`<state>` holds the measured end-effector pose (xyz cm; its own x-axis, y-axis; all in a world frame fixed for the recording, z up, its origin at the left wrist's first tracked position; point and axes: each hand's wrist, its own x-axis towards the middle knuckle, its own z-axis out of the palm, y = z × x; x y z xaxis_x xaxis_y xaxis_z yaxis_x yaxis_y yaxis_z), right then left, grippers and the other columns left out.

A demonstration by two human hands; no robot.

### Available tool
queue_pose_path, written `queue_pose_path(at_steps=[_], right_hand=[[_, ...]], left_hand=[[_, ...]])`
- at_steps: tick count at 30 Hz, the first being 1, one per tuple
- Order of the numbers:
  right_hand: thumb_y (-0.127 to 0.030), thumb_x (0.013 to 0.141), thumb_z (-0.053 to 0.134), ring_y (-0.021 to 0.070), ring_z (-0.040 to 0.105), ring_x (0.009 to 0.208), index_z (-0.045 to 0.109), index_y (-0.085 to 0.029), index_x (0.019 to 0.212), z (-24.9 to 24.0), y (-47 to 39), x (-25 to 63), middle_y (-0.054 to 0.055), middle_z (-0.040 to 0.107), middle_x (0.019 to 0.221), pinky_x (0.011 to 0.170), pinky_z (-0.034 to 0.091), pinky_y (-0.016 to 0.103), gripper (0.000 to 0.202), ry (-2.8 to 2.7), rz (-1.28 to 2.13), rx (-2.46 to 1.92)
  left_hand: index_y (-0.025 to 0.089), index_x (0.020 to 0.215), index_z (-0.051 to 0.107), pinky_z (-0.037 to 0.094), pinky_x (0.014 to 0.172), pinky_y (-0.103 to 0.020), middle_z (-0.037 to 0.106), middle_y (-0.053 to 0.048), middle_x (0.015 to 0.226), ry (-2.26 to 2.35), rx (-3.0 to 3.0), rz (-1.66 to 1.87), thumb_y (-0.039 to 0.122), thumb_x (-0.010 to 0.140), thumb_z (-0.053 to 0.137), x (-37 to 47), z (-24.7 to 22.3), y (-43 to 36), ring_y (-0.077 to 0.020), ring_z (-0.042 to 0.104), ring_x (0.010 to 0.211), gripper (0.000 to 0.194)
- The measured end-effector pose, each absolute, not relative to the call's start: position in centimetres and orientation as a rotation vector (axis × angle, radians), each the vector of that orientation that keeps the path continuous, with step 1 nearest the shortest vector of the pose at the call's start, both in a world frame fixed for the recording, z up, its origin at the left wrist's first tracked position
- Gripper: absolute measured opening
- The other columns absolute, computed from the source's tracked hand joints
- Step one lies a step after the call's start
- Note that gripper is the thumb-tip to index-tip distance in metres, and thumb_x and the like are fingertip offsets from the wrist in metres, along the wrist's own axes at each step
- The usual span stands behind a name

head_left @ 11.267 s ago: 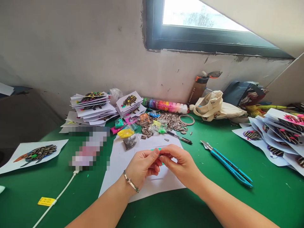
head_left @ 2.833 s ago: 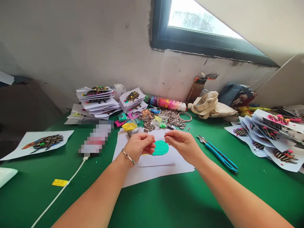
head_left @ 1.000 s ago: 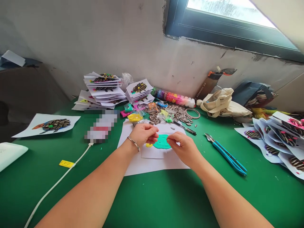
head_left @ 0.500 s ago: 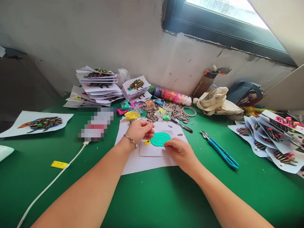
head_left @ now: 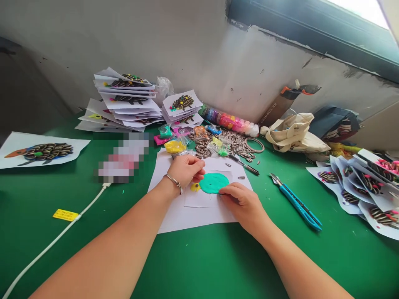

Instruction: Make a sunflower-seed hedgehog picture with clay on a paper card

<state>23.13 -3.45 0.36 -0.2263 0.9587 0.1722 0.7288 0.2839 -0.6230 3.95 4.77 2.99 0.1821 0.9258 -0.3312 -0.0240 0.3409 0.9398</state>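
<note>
A flat teal clay disc with a small dark spot lies on a small white card, which rests on larger white paper. A yellow clay piece with a dark dot touches the disc's left side. My left hand hovers just above the yellow piece and the disc's upper left, its fingers pinched together; whatever is between them is too small to make out. At the disc's lower right edge is my right hand, thumb and fingers closed together, their tips partly hidden, and what they hold cannot be made out.
Behind the paper are sunflower seeds, bagged clay and a black pen. A blue cutter lies right. Stacked seed-picture cards stand back left, with more cards far right. A white cable runs left.
The camera view has shifted and tilted slightly. My right hand's fingertips have slid a little down along the disc's edge; my left hand keeps nearly the same pinch and place.
</note>
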Motion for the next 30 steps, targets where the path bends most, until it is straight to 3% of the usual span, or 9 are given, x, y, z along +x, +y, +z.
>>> queue_pose_path(at_steps=[14,22,30], right_hand=[[-0.012,0.084,0.052,0.0163,0.059,0.080,0.069,-0.022,0.089,0.6,-3.5,22.7,0.004,0.063,0.085,0.070,0.049,0.027,0.020,-2.126,0.418,-1.462],[-0.014,0.085,0.050,0.0182,0.061,0.082,0.062,-0.024,0.108,1.2,-3.9,23.2,0.005,0.066,0.091,0.070,0.050,0.030,0.027,-2.142,0.454,-1.486],[-0.013,0.086,0.049,0.0172,0.060,0.078,0.065,-0.024,0.095,1.6,-3.7,23.4,0.003,0.066,0.087,0.066,0.048,0.027,0.022,-2.152,0.469,-1.548]], left_hand=[[0.015,0.070,0.063,0.050,0.048,-0.019,0.065,0.001,0.057,1.234,1.007,0.812,0.022,0.076,0.065,4.4,3.0,4.8,-0.0087,0.059,0.048,0.009],[0.015,0.068,0.064,0.050,0.048,-0.020,0.065,0.001,0.057,1.234,1.003,0.821,0.027,0.069,0.071,4.4,3.0,4.8,-0.0092,0.058,0.048,0.014],[0.014,0.070,0.064,0.051,0.048,-0.021,0.066,-0.001,0.059,1.247,1.047,0.801,0.027,0.070,0.070,4.3,2.8,4.9,-0.0106,0.060,0.050,0.014]])
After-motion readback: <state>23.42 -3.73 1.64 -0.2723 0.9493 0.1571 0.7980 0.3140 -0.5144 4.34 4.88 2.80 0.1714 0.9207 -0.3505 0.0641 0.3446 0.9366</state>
